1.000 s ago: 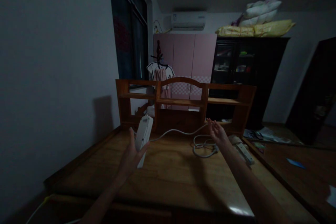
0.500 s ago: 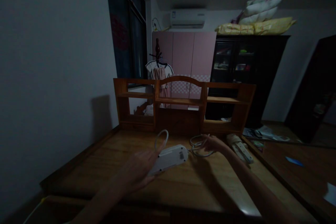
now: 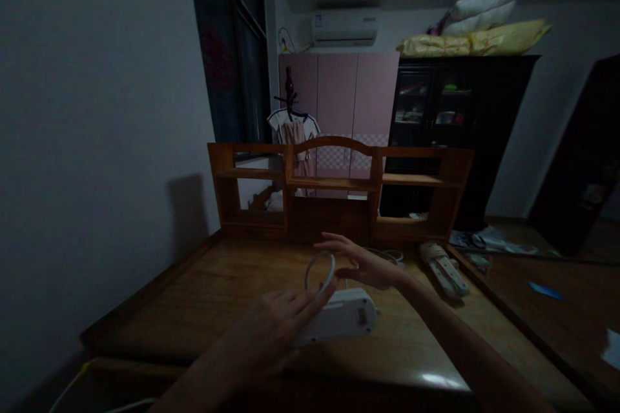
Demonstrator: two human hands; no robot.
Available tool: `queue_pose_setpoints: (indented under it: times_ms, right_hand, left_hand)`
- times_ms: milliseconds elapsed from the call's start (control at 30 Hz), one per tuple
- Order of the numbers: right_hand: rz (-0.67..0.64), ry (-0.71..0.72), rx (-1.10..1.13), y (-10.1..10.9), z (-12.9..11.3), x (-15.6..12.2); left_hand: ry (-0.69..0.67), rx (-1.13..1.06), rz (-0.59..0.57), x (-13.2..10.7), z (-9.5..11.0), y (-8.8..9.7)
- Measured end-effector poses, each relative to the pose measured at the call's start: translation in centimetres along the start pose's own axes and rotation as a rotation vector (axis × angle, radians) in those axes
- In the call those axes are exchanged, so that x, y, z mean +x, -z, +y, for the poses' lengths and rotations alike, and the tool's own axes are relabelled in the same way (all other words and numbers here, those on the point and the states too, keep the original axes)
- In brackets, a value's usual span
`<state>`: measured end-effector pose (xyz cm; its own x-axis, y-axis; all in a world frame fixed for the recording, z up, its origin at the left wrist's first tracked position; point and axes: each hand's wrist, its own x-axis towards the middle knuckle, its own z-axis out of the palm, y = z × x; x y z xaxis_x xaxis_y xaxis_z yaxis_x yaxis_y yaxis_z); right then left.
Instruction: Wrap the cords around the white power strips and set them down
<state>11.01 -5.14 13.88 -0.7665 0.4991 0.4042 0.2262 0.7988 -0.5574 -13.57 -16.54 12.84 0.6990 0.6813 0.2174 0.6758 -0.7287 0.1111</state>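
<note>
My left hand [image 3: 278, 329] is closed around a white power strip [image 3: 346, 317], tilted above the desk with its screwed underside facing me. A loop of white cord [image 3: 333, 262] rises beside the left fingertips. Just above the strip, my right hand [image 3: 365, 264] has its upper fingers stretched leftward over the loop. Its lower fingers and thumb close on the cord, a short length of which runs down behind the strip. The exact grip is partly hidden. More cord [image 3: 394, 254] lies on the desk behind the right wrist.
A second power strip [image 3: 448, 274] with bundled cord lies on the right of the wooden desk [image 3: 203, 297]. A wooden shelf unit [image 3: 332, 186] stands along the back edge. To the right, a lower surface [image 3: 513, 310] holds a blue piece [image 3: 545, 290] and papers.
My left hand and the power strip have shifted right and slightly nearer. My right hand has moved left from the coiled cord to above the strip, beside the loop.
</note>
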Motion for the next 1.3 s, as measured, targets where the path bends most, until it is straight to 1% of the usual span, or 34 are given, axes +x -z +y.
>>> queue_pose_setpoints:
  times_ms: [33,100,200,300,367,433,500,600,767,833,933,1033,1100,1167,1233,1300]
  right_hand:
    - [-0.044,0.033,-0.002,-0.2,-0.8,0.4]
    - [-0.09,0.039,-0.001,-0.2,-1.5,0.7]
    - [-0.104,-0.034,0.086,0.5,-1.2,0.5]
    - [-0.169,-0.177,0.246,1.6,-0.3,-0.1]
    - [-0.19,-0.254,0.361,2.3,-0.1,-0.4]
    - [-0.168,-0.285,0.44,2.7,-0.2,-0.5]
    - [-0.142,-0.294,0.472,2.9,-0.6,-0.5]
    - [-0.147,-0.287,0.425,3.0,-1.4,-0.5]
    - [-0.345,-0.283,0.261,3.3,-2.0,-0.6]
    - [-0.381,-0.303,0.177,3.4,-2.2,-0.7]
    - [-0.392,-0.329,0.126,3.3,-2.6,-0.8]
    - [-0.339,-0.329,0.12,3.1,-2.9,-0.8]
    - [-0.301,-0.315,0.108,3.1,-2.8,-0.8]
    - [-0.287,-0.307,0.098,3.0,-2.7,-0.9]
    - [-0.302,-0.308,0.101,3.0,-2.7,-0.9]
    - [-0.348,-0.31,0.12,2.8,-2.9,-0.9]
  left_hand:
    - [0.008,0.015,-0.028,0.0,0.5,-0.1]
    - [0.031,0.038,-0.08,-0.2,1.2,-0.3]
    - [0.05,-0.004,-0.075,-0.6,1.3,-0.5]
    - [0.034,-0.044,-0.022,-0.9,0.5,-0.6]
    - [0.053,-0.048,0.023,-0.8,-0.2,-0.5]
    - [0.095,-0.04,0.082,-0.8,-0.5,-0.4]
    - [0.127,-0.028,0.138,-0.7,-0.6,-0.3]
    - [0.142,-0.021,0.17,-0.8,-0.3,-0.5]
    - [0.163,-0.052,0.17,-1.0,0.5,-1.3]
    - [0.161,-0.068,0.153,-1.1,0.7,-1.6]
    - [0.171,-0.08,0.157,-0.9,1.0,-2.1]
    - [0.191,-0.108,0.212,-0.6,1.2,-3.1]
    - [0.223,-0.181,0.239,-0.4,1.4,-3.7]
    - [0.277,-0.342,0.24,-0.2,1.6,-4.2]
    - [0.321,-0.6,0.219,0.1,1.9,-4.4]
    - [0.322,-0.912,0.161,0.6,2.1,-4.5]
